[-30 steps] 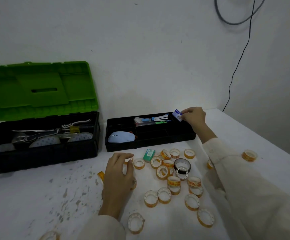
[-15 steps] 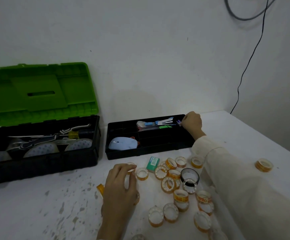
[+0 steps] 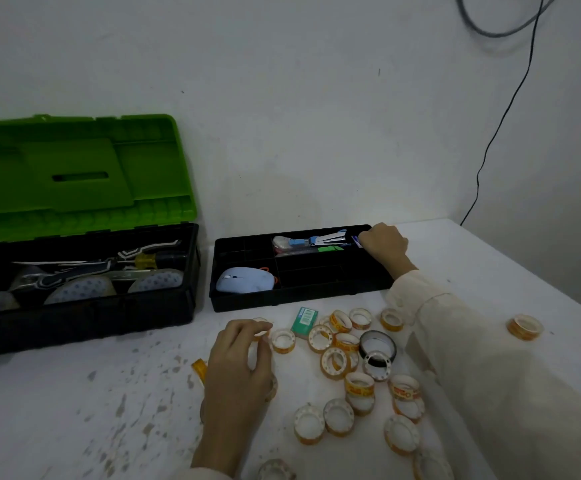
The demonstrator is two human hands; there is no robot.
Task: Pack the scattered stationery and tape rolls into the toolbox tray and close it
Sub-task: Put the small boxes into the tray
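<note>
1. White wall (image 3: 282, 98) rises behind a white table (image 3: 74, 410) whose paint is chipped and speckled at the left. A black cable (image 3: 500, 126) hangs down the wall at the right.
2. At the back left stands the toolbox (image 3: 84, 317), a black tub with its ribbed green lid (image 3: 74, 174) raised. Just beside it sits the black tray (image 3: 282, 301), divided into compartments.
3. A pale blue mouse (image 3: 244, 279) fills the tray's near left compartment, and a stapler (image 3: 327, 239) lies in a far one.
4. Tape rolls (image 3: 334, 362), small orange-and-clear rings, lie scattered in front of the tray. Among them are a black roll (image 3: 377, 342) and a small green box (image 3: 304, 318); a lone roll (image 3: 524, 326) sits well apart at the right.
5. The cream sleeve (image 3: 472, 358) lies across the heap's right side and hides some rolls.
6. The left hand (image 3: 240, 368) covers others, its fingers bent loosely and its fingertips (image 3: 260, 329) at one ring. Whether it grips that ring cannot be told.
7. The right hand (image 3: 384, 244) is curled at the tray's far right corner and pinches a blue-and-white packet (image 3: 355, 240) next to the stapler.
8. A second ago that packet was held above the corner; now it is down at the compartment. The left hand has barely shifted.
</note>
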